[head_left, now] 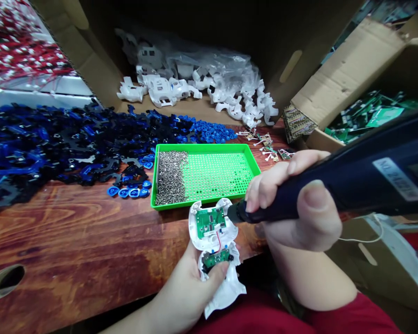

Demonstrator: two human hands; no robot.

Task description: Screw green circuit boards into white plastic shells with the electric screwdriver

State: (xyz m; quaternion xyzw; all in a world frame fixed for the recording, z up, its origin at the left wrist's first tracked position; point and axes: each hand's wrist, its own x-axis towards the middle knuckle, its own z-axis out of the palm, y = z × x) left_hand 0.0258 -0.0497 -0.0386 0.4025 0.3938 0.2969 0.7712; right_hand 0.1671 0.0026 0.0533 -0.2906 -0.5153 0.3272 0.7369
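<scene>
My left hand (pixel 195 283) grips a white plastic housing (pixel 225 291) in two linked halves, thumb pressed on the lower one. Green circuit boards sit in both: an upper board (pixel 209 221) and a lower board (pixel 214 258), joined by a red wire (pixel 219 242). My right hand (pixel 299 208) is wrapped round a dark electric screwdriver (pixel 334 171), held slanted with its tip at the upper board's right edge. Whether the tip sits on a screw is too small to tell. Just behind lies a green screw tray (pixel 205 202), loose screws (pixel 170 178) heaped on its left.
Blue and black plastic parts (pixel 73 144) are piled along the left. White shells (pixel 163 90) lie in a cardboard box (pixel 285 28) at the back. Small wired boards (pixel 264 141) lie right of the tray. Another carton holds green circuit boards (pixel 376 111). The wooden table (pixel 90 250) has a round hole.
</scene>
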